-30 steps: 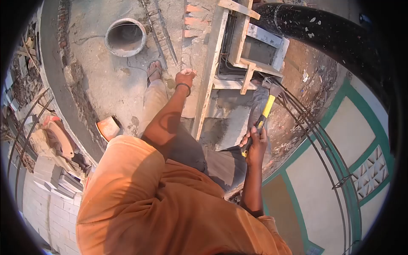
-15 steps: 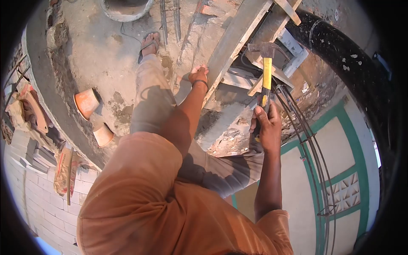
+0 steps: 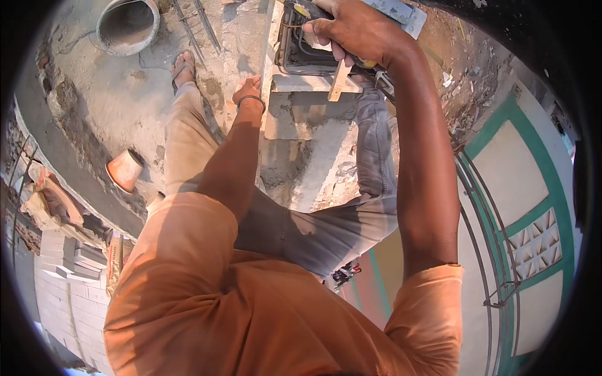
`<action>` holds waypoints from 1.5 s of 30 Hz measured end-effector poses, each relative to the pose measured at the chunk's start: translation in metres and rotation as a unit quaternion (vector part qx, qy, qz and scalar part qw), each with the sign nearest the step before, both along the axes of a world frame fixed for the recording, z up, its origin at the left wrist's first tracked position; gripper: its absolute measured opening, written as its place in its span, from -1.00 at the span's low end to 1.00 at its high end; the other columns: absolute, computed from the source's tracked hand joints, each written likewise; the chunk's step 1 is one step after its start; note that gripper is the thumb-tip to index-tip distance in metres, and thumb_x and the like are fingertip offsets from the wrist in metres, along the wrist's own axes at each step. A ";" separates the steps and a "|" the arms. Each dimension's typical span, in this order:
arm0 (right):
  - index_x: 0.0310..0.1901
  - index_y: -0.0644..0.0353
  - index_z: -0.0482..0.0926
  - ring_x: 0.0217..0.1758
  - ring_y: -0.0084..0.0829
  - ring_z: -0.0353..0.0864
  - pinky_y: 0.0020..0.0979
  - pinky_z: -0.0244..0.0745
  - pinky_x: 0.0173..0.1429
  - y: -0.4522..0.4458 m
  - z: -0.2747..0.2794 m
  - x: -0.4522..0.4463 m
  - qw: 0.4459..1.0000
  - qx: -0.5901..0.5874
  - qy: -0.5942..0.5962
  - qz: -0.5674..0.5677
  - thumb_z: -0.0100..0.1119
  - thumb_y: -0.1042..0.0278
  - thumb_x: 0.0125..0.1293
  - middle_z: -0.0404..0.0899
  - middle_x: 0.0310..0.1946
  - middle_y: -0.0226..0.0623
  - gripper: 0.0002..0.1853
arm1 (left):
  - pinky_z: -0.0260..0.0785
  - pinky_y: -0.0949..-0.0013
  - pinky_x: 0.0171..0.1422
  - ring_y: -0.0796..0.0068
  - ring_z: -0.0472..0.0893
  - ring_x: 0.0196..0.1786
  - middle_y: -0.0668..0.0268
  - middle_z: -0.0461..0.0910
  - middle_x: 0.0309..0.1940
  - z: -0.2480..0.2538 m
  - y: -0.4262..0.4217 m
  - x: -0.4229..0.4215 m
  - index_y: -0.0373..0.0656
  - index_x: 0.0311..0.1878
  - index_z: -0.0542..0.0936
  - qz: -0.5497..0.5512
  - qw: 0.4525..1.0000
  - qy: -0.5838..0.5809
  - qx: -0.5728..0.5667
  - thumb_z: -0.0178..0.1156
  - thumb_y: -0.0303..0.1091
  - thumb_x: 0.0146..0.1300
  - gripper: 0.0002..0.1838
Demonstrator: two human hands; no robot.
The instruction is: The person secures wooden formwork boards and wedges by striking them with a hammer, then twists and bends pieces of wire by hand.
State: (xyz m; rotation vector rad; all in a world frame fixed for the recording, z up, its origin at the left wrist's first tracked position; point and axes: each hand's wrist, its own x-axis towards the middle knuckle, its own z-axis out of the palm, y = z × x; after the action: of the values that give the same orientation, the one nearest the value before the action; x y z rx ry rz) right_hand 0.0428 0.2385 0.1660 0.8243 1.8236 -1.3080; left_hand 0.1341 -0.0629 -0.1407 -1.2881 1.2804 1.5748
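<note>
My right hand point(image 3: 357, 31) is wrapped round the handle of a hammer point(image 3: 301, 10), whose yellow neck shows at the top edge; its head is out of view or hidden. The hammer lies across the wooden formwork, above bent steel bars point(image 3: 307, 53). My left hand point(image 3: 246, 89) is closed at the side of a long upright board point(image 3: 271, 41), fingertips pinched together near its face. What the left fingers hold, if anything, is too small to make out. A short wooden strip point(image 3: 339, 83) sticks out below my right hand.
A round concrete ring point(image 3: 128, 28) and steel rods point(image 3: 194, 28) are at the upper left. A terracotta-coloured pot point(image 3: 125, 170) lies on the ground. Tied rebar point(image 3: 483, 207) runs along the right, by a green-framed wall point(image 3: 511, 163). Pale blocks point(image 3: 66, 257) are stacked at left.
My right hand has swung the hammer up and forward over the formwork, from upright to lying across it. The view has turned, and my left hand stays by the board.
</note>
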 end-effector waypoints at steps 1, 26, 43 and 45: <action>-0.23 0.28 0.48 -0.59 -0.44 0.52 -0.39 0.43 -0.49 0.004 0.005 -0.002 1.000 -0.010 -0.001 -0.005 0.02 0.22 0.27 0.53 -0.55 -0.25 -0.75 | 0.53 0.27 -0.05 0.21 0.62 -0.20 0.04 0.57 -0.28 0.004 0.002 0.000 -0.40 -0.11 0.41 0.000 1.000 0.005 -0.014 0.17 -0.47 0.26 -0.77; -0.15 0.32 0.39 -0.58 -0.30 0.54 -0.24 0.42 -0.44 -0.117 -0.121 -0.080 0.883 -0.002 -0.119 0.455 -0.02 0.16 0.36 0.49 -0.57 -0.13 -0.68 | 0.39 0.47 -0.17 0.52 0.57 -0.35 0.29 0.66 -0.37 0.028 0.022 0.002 -0.36 -0.14 0.59 -0.058 0.991 -0.053 -0.108 0.28 -0.39 0.15 -0.74; -0.29 0.29 0.35 -0.65 -0.37 0.46 -0.26 0.36 -0.54 -0.133 -0.131 -0.130 0.853 0.000 -0.233 0.467 -0.01 0.24 0.36 0.41 -0.63 -0.23 -0.75 | 0.40 0.42 -0.23 0.51 0.60 -0.39 0.27 0.67 -0.47 0.027 0.023 0.010 -0.23 -0.36 0.67 -0.064 0.987 -0.028 -0.142 0.34 -0.31 0.05 -0.82; -0.28 0.30 0.35 -0.65 -0.37 0.46 -0.25 0.36 -0.53 -0.139 -0.128 -0.131 0.853 0.002 -0.239 0.465 -0.02 0.24 0.37 0.41 -0.63 -0.22 -0.75 | 0.41 0.42 -0.23 0.47 0.62 -0.39 0.25 0.67 -0.48 0.041 0.020 -0.005 -0.23 -0.36 0.68 -0.107 0.983 -0.041 -0.147 0.34 -0.29 0.05 -0.80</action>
State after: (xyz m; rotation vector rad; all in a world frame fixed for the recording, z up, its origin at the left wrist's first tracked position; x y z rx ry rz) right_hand -0.0883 0.0997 0.0378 0.1456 1.4769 -0.4103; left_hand 0.1287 -0.0433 -0.0996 -1.3264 1.5842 1.2040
